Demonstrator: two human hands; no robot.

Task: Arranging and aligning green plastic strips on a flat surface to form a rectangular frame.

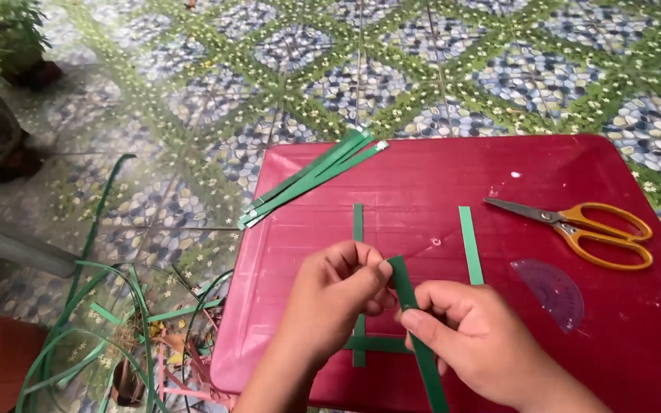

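Green strip [416,329] pinched by both hands' fingers [376,277] above red tray [636,336].

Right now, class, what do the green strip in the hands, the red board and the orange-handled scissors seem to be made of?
Green strip: probably stiff plastic strapping or leaf; flat, even-edged, slightly glossy.
Red board: likely moulded plastic; smooth, shiny highlights, rounded raised rim.
Orange-handled scissors: grey metal blades, handles apparently glossy plastic.
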